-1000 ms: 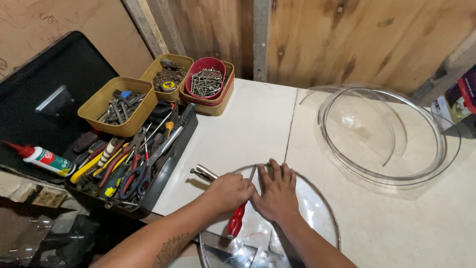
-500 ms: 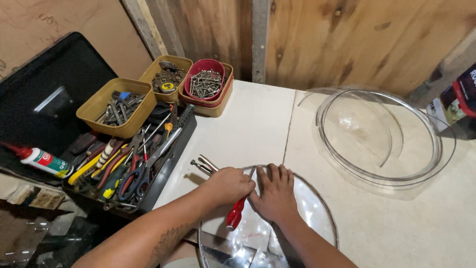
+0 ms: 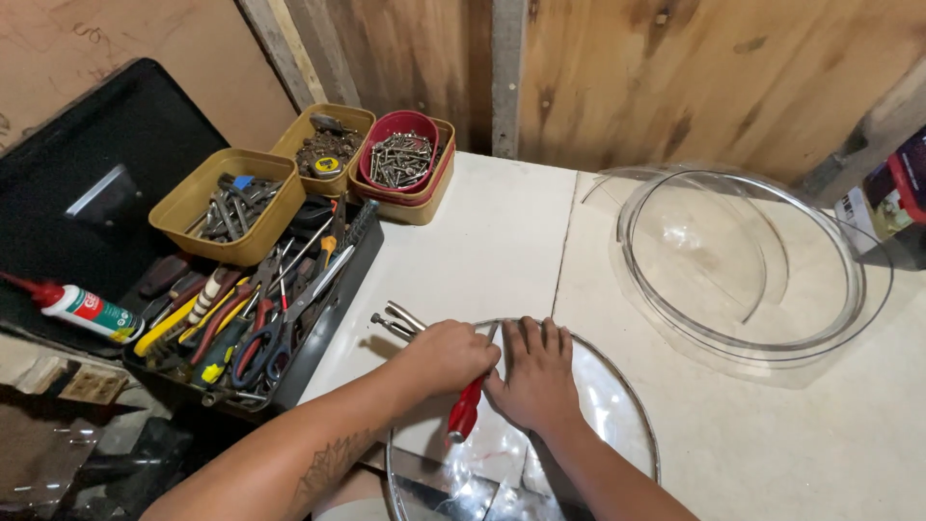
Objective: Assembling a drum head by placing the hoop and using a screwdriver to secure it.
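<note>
My left hand (image 3: pixel 446 355) is closed around a red-handled tool (image 3: pixel 465 410) whose metal tip points toward the far rim of a round clear dome (image 3: pixel 617 405) lying on the white table. My right hand (image 3: pixel 533 371) lies flat, palm down, on that dome right beside the left hand, fingers together and touching its rim. A pair of metal pliers (image 3: pixel 397 319) lies on the table just left of my left hand.
An open black toolbox (image 3: pixel 256 318) full of hand tools stands at the left, with yellow trays of screws (image 3: pixel 230 205) and a red tub of nails (image 3: pixel 398 154) behind it. A second, larger clear dome (image 3: pixel 748 265) sits at the right. A glue tube (image 3: pixel 82 309) lies far left.
Both hands stay on the near dome in almost the same place; the view has shifted slightly, nothing else has moved.
</note>
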